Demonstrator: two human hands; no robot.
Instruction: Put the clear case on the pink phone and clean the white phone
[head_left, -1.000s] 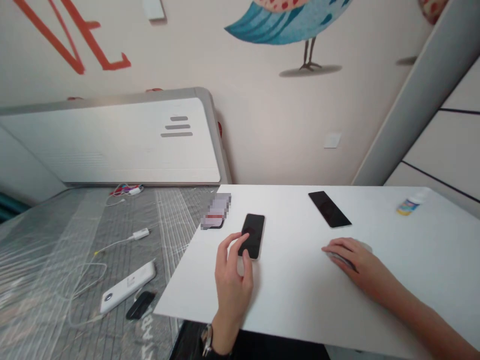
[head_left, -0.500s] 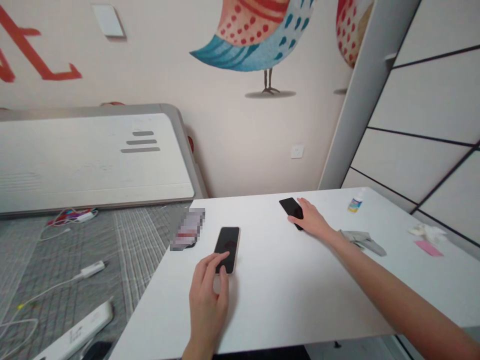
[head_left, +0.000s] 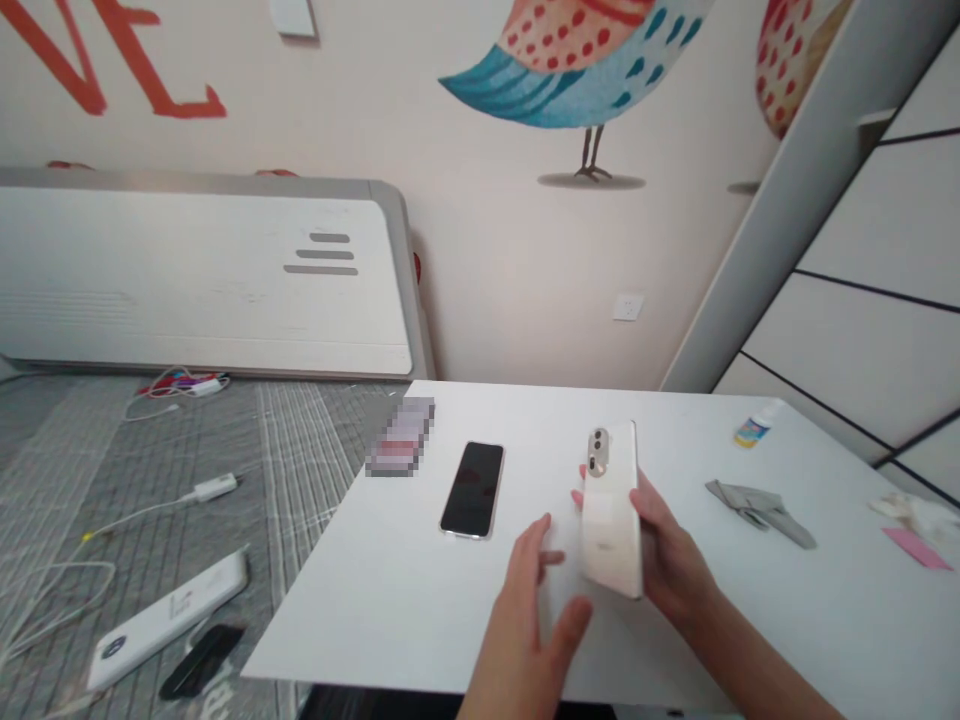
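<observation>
My right hand point(head_left: 671, 560) holds a white phone point(head_left: 611, 510) upright above the white table point(head_left: 750, 620), its back with the camera lenses facing me. My left hand point(head_left: 529, 610) hovers just left of that phone with fingers spread, close to its lower edge but not gripping it. A second phone with a dark screen point(head_left: 473, 489) lies flat on the table to the left, apart from both hands.
A grey cloth point(head_left: 757, 508), a small bottle point(head_left: 750, 431), pink paper point(head_left: 916, 549) and white scraps lie on the table's right side. A blurred item point(head_left: 401, 450) sits near its left corner. On the bed to the left lie cables, a white power strip point(head_left: 169, 620) and a dark object point(head_left: 201, 660).
My right hand has picked up the far phone and brought it near, back side facing me. My left hand left the dark-screened phone and moved right towards the lifted one.
</observation>
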